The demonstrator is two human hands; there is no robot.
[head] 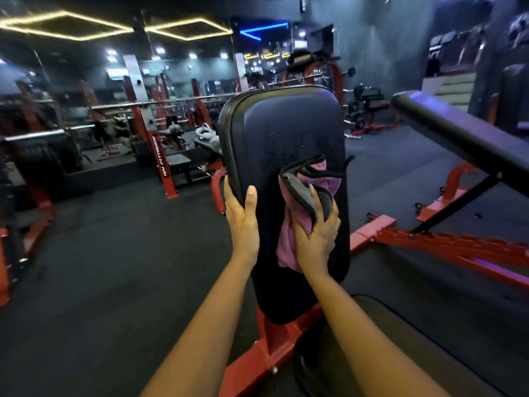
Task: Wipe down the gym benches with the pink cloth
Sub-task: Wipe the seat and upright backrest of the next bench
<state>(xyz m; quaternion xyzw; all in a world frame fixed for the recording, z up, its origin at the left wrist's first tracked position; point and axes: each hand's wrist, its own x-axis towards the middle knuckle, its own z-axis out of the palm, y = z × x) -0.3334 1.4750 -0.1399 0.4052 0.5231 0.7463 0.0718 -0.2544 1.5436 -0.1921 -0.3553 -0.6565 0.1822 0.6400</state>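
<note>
Gripping the left edge of the upright bench pad [280, 124] with the left hand [242, 216], thumb laid across its face. Pressing the bunched pink cloth [287, 249] against the pad's right half with the right hand [315, 239], fingers curled into it. Open floor [120, 253] to the left, second bench [463, 136] near on the right. Possibly droplets [273, 141] above the cloth.
</note>
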